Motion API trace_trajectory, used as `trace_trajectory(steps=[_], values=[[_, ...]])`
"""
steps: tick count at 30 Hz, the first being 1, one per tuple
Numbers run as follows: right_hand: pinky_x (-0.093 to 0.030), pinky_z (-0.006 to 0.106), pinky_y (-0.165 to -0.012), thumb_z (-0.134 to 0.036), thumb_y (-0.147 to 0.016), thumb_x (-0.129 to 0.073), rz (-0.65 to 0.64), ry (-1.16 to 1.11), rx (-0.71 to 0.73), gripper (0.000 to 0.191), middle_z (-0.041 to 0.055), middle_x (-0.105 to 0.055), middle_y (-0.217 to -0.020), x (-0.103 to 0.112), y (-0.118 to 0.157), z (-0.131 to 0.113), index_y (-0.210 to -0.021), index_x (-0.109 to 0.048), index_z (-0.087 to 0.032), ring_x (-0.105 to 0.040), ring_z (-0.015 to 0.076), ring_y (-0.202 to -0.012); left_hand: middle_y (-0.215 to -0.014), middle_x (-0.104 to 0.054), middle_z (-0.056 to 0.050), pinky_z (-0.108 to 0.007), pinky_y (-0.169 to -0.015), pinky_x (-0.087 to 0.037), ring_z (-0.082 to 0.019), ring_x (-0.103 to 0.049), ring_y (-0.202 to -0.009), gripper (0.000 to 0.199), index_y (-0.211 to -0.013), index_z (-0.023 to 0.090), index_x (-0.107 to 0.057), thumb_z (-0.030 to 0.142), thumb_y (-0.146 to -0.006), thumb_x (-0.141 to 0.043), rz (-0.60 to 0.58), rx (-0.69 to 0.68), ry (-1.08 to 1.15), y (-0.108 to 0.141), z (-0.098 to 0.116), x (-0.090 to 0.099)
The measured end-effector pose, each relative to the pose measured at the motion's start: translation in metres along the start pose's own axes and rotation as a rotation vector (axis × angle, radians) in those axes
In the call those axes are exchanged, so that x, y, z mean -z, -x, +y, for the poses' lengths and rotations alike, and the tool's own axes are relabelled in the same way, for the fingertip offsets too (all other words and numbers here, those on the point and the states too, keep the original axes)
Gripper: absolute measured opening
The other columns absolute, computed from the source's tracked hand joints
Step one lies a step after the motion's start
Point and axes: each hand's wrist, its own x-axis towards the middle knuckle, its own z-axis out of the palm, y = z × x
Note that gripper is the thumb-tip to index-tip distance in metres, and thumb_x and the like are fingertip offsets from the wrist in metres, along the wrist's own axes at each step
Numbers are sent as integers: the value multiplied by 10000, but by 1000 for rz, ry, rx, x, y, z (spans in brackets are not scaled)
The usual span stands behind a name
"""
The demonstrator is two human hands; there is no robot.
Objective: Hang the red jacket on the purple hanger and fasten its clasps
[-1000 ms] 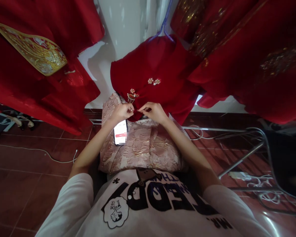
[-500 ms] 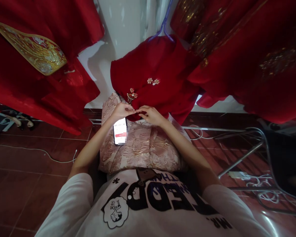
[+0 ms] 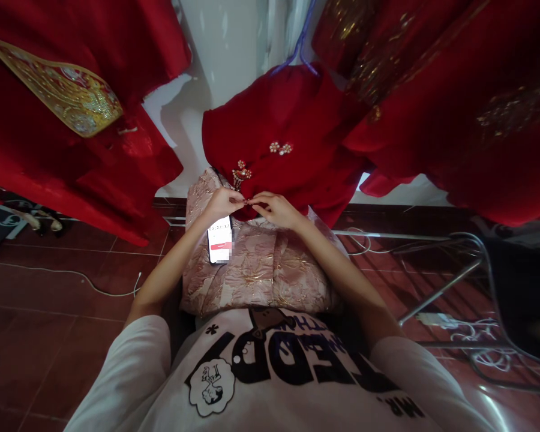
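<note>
My left hand [image 3: 226, 203] and my right hand [image 3: 276, 210] meet fingertip to fingertip at the lower edge of a hanging red garment [image 3: 315, 132]. Each is pinched closed on something too small to make out. Beaded flower ornaments [image 3: 281, 148] sit on the garment, and a tasselled ornament [image 3: 242, 174] lies just above my left hand. Beneath both hands, a pink brocade cloth [image 3: 252, 264] with gold threads covers my lap. A lit phone [image 3: 220, 243] rests on it below my left wrist.
Red garments with gold embroidery hang at the left [image 3: 81, 102] and right [image 3: 432, 120]. A purple hanger [image 3: 300, 48] holds the middle one. At the right stands a black chair [image 3: 517, 288] with a metal frame, near white cables [image 3: 490, 357] on the tiled floor.
My left fingertips have shifted very slightly, still close to my right fingertips. The digits on the phone's screen have changed.
</note>
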Motion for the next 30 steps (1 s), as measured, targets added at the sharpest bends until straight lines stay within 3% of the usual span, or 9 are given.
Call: trace_trajectory(steps=[5, 10, 16, 19, 22, 30], values=[[-587, 435, -1023, -244, -1004, -551, -11, 17, 0, 309, 103, -727, -1271, 0, 1, -2, -1216, -774, -213, -697, 228, -1140, -780, -795, -40, -235, -624, -508, -188, -703, -685, 169, -770, 152, -816, 238, -749, -671, 14, 6, -10, 0, -3, -1], [-567, 429, -1066, -217, -1002, -551, -45, 49, -25, 340, 125, -713, -1315, -1, 1, -3, -1270, -753, -168, -696, 225, -1172, -822, -801, -60, -249, -703, -555, -189, -720, -720, 114, -761, 152, -797, 210, -744, -701, -6, -2, -29, 0, -4, 2], [-573, 398, -1034, -153, -965, -565, -66, 63, -44, 307, 90, -763, -1239, 15, -1, -7, -1164, -795, -190, -729, 215, -1116, -886, -733, -29, -302, -749, -556, -186, -673, -733, 196, -926, 178, -736, 185, -733, -766, 30, -39, -237, 2, -6, 6], [-601, 357, -948, -194, -976, -556, -32, 19, -80, 294, 68, -783, -1180, 30, 0, -16, -1143, -798, -199, -751, 191, -1000, -1033, -672, -73, -375, -844, -556, -253, -665, -890, 235, -949, 185, -713, 240, -752, -830, 67, -141, -362, 5, -4, 4], [-603, 340, -948, -239, -980, -564, 0, -54, -98, 286, 47, -784, -1180, 44, 2, -27, -1152, -790, -203, -749, 176, -992, -1116, -628, -105, -429, -949, -533, -313, -622, -1064, 137, -953, 190, -722, 257, -846, -776, 76, -232, -408, 8, -2, -1], [-597, 311, -892, -276, -972, -573, 37, -86, -100, 293, 57, -789, -1104, 56, 4, -39, -1149, -779, -166, -737, 151, -898, -1109, -643, -112, -463, -1019, -493, -336, -584, -1124, 85, -931, 190, -763, 269, -905, -748, 75, -249, -446, 7, 2, -4]])
